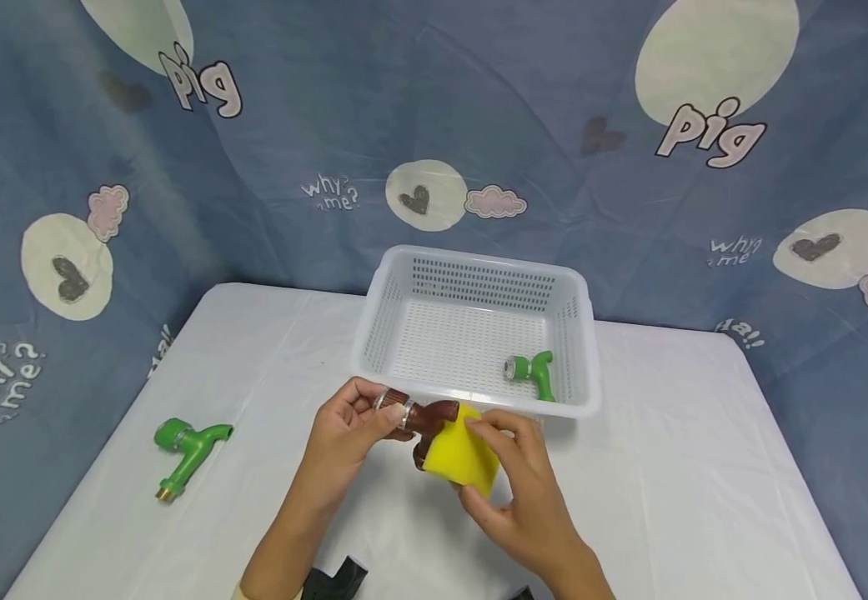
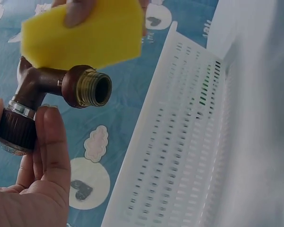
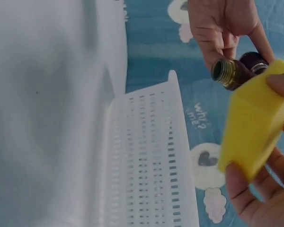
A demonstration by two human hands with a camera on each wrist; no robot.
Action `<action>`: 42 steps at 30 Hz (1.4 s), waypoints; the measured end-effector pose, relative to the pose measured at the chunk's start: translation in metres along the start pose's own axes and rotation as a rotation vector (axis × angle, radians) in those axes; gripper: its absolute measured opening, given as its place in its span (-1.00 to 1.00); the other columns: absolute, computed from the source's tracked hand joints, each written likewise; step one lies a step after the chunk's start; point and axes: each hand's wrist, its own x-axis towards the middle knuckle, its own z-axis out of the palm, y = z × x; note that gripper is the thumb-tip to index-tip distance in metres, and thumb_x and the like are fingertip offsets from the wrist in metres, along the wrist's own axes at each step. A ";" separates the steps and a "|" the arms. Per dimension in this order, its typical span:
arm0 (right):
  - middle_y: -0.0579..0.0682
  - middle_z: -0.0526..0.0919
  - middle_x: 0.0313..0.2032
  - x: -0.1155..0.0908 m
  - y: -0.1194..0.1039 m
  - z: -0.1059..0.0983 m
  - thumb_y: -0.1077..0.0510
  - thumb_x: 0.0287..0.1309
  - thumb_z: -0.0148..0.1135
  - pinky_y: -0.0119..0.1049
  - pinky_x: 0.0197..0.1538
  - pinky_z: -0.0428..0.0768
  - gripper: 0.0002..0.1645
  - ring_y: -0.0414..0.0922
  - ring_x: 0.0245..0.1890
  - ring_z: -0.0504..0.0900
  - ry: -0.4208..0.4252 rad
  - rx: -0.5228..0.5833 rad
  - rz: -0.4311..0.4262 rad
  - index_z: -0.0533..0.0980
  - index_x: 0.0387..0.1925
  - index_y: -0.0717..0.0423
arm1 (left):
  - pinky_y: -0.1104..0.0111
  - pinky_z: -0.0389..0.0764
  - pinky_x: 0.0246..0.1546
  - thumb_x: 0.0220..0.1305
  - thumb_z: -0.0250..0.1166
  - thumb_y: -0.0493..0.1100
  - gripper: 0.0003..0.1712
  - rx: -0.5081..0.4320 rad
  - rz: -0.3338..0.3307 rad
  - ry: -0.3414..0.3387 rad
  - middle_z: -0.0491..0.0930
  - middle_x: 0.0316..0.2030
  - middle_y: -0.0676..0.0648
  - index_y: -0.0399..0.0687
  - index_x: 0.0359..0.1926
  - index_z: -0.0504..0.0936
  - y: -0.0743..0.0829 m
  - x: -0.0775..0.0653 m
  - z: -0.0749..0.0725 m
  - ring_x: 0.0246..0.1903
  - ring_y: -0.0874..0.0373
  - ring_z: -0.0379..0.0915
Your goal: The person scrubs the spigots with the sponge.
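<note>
In the head view my left hand [image 1: 349, 423] grips a brown tap [image 1: 426, 417] by its ribbed knob, in front of the basket. The left wrist view shows the brass threaded end [image 2: 97, 88] of that tap pointing away from the fingers. A yellow sponge [image 1: 467, 454] is pinched between thumb and fingers of my right hand [image 1: 519, 492]. The sponge lies against the tap's body and hides part of it. One green tap [image 1: 533, 373] is inside the white basket [image 1: 373, 329]; another green tap [image 1: 192, 454] lies on the table at the left.
The basket stands at the back middle of the white-covered table [image 1: 674, 467]. A black object [image 1: 336, 581] shows at the bottom edge near the left forearm. Behind the table hangs a blue printed cloth [image 1: 539, 75].
</note>
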 end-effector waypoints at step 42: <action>-0.17 0.52 0.18 -0.002 -0.004 -0.013 0.20 0.05 0.52 -0.24 0.09 0.57 -0.29 -0.14 0.16 0.44 -0.202 0.047 0.134 0.60 0.30 -0.13 | 0.09 0.79 -0.37 0.45 0.38 -0.17 -0.67 0.186 -0.056 0.030 0.60 -0.56 -0.23 -0.32 -0.29 0.45 -0.003 0.001 0.000 -0.57 -0.07 0.69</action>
